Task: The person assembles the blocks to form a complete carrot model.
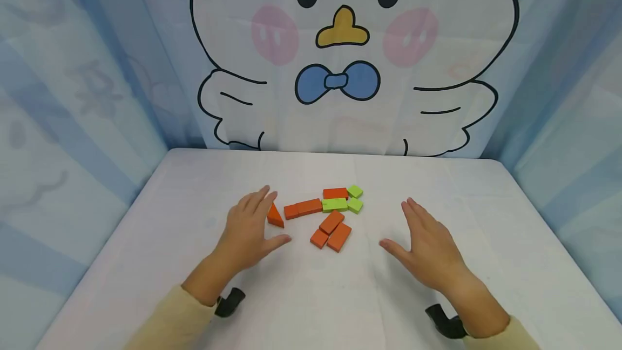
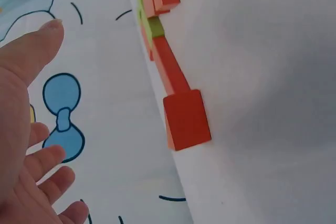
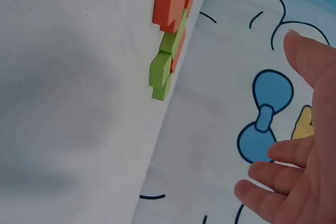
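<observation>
Over the left part of the white table hovers my left hand [image 1: 248, 234], fingers extended and thumb spread, holding nothing. Its fingers partly cover an orange triangular block [image 1: 275, 216] in the head view. My right hand [image 1: 430, 244] is raised right of the blocks, thumb apart from the fingers, also without anything in it. Between the hands lie orange blocks: a row [image 1: 309, 207] on the left, a back one [image 1: 335, 193], and a front cluster [image 1: 338, 237]. Green blocks [image 1: 335, 205] adjoin them, with two small green blocks [image 1: 355, 206] at the right end.
The white table [image 1: 389, 307] reaches back to a curtain [image 1: 340, 128] printed with a cartoon character. Curtains also hang along both sides. A black strap piece [image 1: 230, 302] sits at the left wrist and another [image 1: 444, 323] at the right wrist.
</observation>
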A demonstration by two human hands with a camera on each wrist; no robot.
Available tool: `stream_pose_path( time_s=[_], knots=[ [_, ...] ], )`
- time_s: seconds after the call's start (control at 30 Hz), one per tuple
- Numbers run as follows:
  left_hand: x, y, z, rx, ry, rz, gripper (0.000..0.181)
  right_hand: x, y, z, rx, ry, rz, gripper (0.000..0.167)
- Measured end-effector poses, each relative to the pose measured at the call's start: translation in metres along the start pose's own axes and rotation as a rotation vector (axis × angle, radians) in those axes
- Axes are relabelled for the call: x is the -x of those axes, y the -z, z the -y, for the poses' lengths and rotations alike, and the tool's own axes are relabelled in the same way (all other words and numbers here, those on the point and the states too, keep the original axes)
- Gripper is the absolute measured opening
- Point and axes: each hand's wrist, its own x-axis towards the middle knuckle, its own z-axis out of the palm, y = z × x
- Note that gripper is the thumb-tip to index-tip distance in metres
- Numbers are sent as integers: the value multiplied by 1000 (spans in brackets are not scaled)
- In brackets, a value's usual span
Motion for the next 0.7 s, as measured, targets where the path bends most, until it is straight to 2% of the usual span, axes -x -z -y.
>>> stream_pose_path(
  time_s=[0.27, 0.43, 0.7],
  knots=[
    [-22, -23, -27, 176, -86, 141, 90, -9, -15, 2, -117, 4, 23, 86],
    [-42, -37, -36, 156, -141, 206, 89, -15, -25, 5, -167, 3, 51, 86],
    [-67, -51, -45, 148, -171, 328, 80, -28, -42, 13, -237, 15, 120, 87]
  ],
)
